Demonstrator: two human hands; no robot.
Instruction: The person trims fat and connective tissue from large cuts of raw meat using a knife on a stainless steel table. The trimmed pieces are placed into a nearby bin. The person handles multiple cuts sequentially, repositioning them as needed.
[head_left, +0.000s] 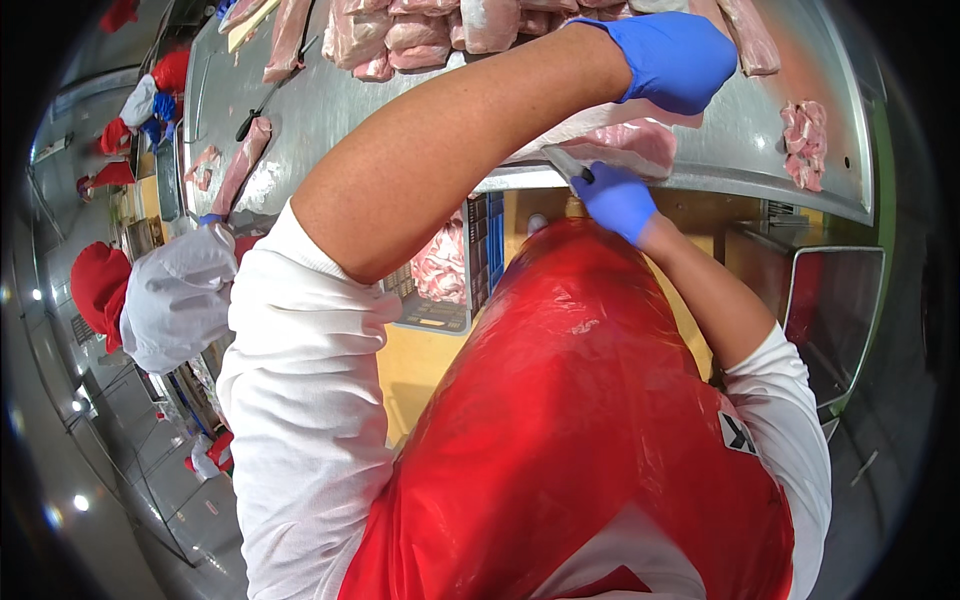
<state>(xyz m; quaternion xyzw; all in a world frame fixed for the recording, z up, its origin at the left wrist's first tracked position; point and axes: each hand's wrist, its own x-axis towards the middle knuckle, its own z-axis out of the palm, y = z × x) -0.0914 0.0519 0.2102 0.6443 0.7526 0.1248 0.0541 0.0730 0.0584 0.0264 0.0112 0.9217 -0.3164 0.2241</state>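
My left hand (680,62), in a blue glove, reaches across to the upper right, its fingers curled down over the end of a long pale piece of meat (590,120). My right hand (615,200), also gloved in blue, grips a knife (560,163) by its dark handle below that. The blade lies at a pink slab of meat (645,150) on the steel table's front edge (740,190). Stacked pieces of meat (420,35) lie beyond my hands, and small trimmings (804,140) sit to the right.
A co-worker (175,295) works at the left near a meat strip (243,160) and another knife (252,118); others (150,105) are farther off. A crate of pale meat (435,265) stands below the table, a steel container (830,310) at the lower right.
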